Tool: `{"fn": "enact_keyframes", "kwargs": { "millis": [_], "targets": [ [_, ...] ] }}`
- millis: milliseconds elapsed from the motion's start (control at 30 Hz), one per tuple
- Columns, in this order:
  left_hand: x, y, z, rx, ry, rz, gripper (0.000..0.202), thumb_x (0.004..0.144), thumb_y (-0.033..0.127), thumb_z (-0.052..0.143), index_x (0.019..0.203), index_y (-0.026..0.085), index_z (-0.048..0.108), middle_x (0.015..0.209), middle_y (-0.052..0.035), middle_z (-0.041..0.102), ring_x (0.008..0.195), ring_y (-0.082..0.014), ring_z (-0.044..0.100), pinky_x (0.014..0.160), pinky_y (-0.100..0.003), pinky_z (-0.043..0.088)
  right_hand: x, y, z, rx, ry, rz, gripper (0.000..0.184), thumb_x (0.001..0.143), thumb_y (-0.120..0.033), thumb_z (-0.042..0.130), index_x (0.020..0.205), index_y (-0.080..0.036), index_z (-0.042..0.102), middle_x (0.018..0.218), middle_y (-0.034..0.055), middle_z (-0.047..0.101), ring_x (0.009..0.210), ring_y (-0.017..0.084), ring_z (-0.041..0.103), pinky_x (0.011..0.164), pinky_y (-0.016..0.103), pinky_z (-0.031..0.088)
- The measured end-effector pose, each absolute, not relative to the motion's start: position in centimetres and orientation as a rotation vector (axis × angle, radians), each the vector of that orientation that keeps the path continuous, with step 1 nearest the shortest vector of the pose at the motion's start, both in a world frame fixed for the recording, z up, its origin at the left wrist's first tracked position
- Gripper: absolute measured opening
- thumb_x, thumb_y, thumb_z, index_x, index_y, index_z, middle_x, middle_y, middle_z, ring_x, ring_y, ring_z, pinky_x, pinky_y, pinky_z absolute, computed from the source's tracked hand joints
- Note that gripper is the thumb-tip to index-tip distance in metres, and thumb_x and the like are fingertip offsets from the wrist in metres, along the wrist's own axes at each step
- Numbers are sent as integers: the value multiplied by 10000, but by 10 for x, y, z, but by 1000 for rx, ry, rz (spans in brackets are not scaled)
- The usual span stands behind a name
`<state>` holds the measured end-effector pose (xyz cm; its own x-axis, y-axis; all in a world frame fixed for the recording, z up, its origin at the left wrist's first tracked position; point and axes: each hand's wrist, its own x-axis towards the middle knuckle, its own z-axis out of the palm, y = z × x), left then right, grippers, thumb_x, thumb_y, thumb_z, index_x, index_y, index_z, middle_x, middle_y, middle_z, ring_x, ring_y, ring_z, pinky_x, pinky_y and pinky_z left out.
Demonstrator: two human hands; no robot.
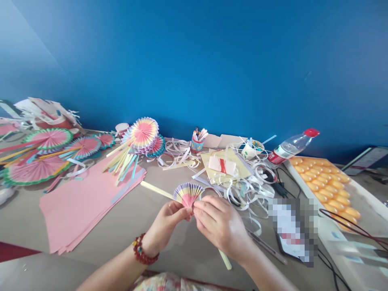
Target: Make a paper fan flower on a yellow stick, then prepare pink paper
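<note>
Between my two hands is a small pleated paper fan point(189, 193), pink at its base with yellow and purple toward the edge. My left hand point(172, 220), with a beaded bracelet on the wrist, pinches the fan's lower left side. The fingers of my right hand point(216, 222) close on its lower right side, and they hide part of it. A pale yellow paper strip point(156, 190) juts out to the left of the fan. Another pale yellow strip point(224, 259) shows below my right hand.
Pink paper sheets point(75, 202) lie on the left, with finished paper fans point(142, 133) behind. White paper strips point(247, 192) tangle on the right near a bottle point(291, 147), a blurred phone point(292, 234), a craft knife point(268, 246) and a tray of orange pieces point(325, 182).
</note>
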<state>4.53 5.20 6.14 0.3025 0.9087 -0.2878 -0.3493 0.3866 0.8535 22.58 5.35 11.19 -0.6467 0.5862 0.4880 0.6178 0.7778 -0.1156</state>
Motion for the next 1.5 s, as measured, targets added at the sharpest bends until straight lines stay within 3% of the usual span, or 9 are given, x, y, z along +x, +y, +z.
{"fn": "enact_keyframes", "kwargs": {
  "millis": [367,1500],
  "targets": [
    [45,54,62,727,835,933,242,768,348,784,781,118,708,707,-26,659,672,-118,571,704,-234,447,231,56,116,-914,-2350,145,181,915,-90,513,982,-175,659,946,62,714,897,201,616,811,364,529],
    [47,52,64,597,790,923,248,760,338,793,746,116,682,748,-39,654,662,-117,567,732,-270,461,231,55,113,-960,-2321,97,139,893,-108,542,953,-174,649,923,58,718,873,200,643,815,355,524]
  ]
}}
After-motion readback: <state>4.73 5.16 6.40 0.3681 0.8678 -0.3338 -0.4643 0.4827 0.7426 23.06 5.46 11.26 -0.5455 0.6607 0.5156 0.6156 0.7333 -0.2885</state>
